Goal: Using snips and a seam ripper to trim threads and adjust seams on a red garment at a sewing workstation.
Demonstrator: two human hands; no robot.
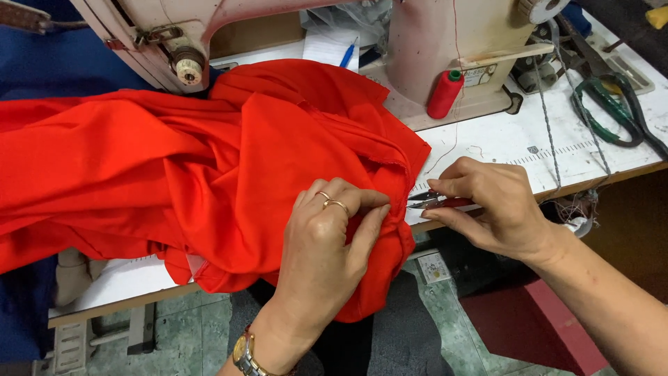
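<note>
A large piece of bright red fabric [174, 160] lies bunched over the white sewing table [501, 139] and hangs off its front edge. My left hand [327, 244], with two rings and a wristwatch, pinches a fold of the fabric near that edge. My right hand [487, 205] holds small red-handled thread snips [435, 202], their blades pointing left at the fabric's edge right beside my left fingers.
A cream sewing machine [431, 42] stands at the back with a red thread spool [445, 94] at its base. Large green-handled scissors [612, 108] lie at the right. A pen and paper [334, 49] sit behind the fabric. Tiled floor shows below.
</note>
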